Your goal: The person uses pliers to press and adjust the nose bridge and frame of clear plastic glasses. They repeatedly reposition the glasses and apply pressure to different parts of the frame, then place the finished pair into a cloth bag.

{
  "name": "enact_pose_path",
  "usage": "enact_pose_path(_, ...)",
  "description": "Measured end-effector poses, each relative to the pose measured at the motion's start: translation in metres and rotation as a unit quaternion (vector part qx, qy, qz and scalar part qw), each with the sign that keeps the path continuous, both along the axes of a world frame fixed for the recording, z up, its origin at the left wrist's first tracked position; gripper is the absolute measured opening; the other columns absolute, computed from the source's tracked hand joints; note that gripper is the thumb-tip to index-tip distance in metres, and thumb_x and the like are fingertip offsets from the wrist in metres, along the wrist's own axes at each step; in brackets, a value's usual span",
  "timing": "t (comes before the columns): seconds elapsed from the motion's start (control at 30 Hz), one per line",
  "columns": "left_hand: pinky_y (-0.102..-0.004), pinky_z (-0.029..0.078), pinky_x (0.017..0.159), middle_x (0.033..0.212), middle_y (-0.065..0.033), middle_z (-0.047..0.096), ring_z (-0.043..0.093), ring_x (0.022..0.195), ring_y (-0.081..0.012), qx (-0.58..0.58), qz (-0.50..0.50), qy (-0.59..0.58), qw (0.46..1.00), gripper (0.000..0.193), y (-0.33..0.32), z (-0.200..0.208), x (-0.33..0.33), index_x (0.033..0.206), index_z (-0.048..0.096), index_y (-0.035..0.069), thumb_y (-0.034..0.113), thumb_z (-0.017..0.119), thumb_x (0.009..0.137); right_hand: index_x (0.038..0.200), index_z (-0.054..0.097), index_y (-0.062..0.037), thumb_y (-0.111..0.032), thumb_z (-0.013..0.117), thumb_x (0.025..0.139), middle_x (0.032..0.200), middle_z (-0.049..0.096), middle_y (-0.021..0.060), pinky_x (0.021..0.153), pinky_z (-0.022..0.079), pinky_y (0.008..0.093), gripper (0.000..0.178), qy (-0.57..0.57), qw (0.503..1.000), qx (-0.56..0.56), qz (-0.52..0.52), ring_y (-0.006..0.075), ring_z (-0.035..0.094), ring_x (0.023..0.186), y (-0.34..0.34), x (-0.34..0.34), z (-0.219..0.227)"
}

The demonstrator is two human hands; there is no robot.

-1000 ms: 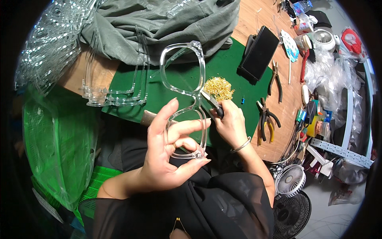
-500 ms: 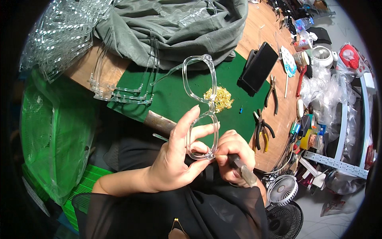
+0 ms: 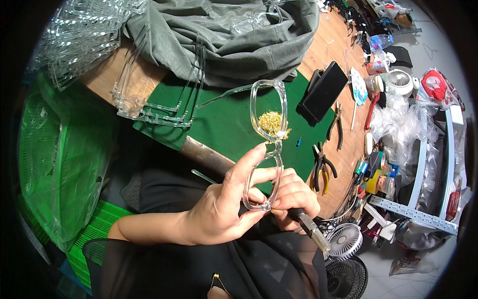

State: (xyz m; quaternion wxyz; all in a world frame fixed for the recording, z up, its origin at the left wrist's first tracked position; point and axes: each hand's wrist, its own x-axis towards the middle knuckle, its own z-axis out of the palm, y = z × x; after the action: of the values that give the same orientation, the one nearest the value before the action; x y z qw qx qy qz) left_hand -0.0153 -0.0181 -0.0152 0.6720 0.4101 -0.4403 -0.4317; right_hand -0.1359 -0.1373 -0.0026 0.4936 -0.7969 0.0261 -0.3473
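A clear plastic eyeglass frame (image 3: 285, 109) stands on end, gripped near its lower rim by my left hand (image 3: 214, 212). My left index finger reaches up toward the bridge, and the thumb is at the hinge corner. One clear temple arm extends left from the top of the frame; another pokes out below my left hand. My right hand (image 3: 297, 199) is closed round a slim tool (image 3: 313, 231) with a dark and pale grey handle, perhaps a screwdriver. Its tip meets the frame's lower hinge, hidden by my fingers. Behind the frame lies a heap of tiny gold-coloured pieces (image 3: 271, 122).
A green mat (image 3: 224, 119) covers part of the wooden table. More clear frames (image 3: 164, 119) lie at left, near grey cloth (image 3: 219, 55). A black phone-like slab (image 3: 326, 92), pliers (image 3: 336, 127), more pliers (image 3: 321, 167) and a white fan (image 3: 344, 241) are on the right.
Both hands, with the eyeglass frame and the tool, sit slightly lower and further right in view. The tool's handle end has tilted further down. Both grips stay the same.
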Motion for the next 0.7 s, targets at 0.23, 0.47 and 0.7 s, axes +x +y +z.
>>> enact_pose_path(0.23, -0.0273, 0.049, 0.078, 0.129, -0.0299, 0.038, 0.062, 0.091, -0.0205, -0.001, -0.014, -0.001, 1.000, 0.093, 0.0016, -0.0020, 0.0001, 0.139, -0.004, 0.006, -0.015, 0.058, 0.074, 0.079, 0.060, -0.0039, -0.007, 0.072, 0.072, 0.071, 0.059, 0.0037, 0.058, 0.042, 0.0303, 0.014, 0.003, 0.998, 0.051, 0.025, 0.0182, 0.055, 0.061, 0.0006, -0.0016, -0.0035)
enact_pose_path(0.47, -0.0284, 0.049, 0.078, 0.128, -0.0292, 0.039, 0.061, 0.093, -0.0221, 0.000, -0.035, -0.014, 0.999, 0.092, 0.0021, -0.0019, 0.0034, 0.139, -0.005, 0.006, -0.015, 0.057, 0.074, 0.078, 0.060, -0.0051, -0.007, 0.072, 0.073, 0.072, 0.058, 0.0031, 0.062, 0.042, 0.0305, 0.013, 0.031, 0.993, 0.110, 0.042, 0.0179, 0.055, 0.061, 0.0017, -0.0035, -0.0028)
enact_pose_path(0.7, -0.0269, 0.048, 0.076, 0.126, -0.0291, 0.041, 0.061, 0.089, -0.0189, -0.013, -0.033, 0.008, 0.999, 0.094, 0.0014, -0.0028, 0.0038, 0.139, -0.006, 0.005, -0.014, 0.059, 0.073, 0.088, 0.058, -0.0051, -0.015, 0.070, 0.077, 0.078, 0.059, 0.0048, 0.066, 0.044, 0.0332, 0.019, 0.047, 0.997, 0.038, 0.041, 0.0206, 0.057, 0.069, -0.0013, -0.0066, 0.0043)
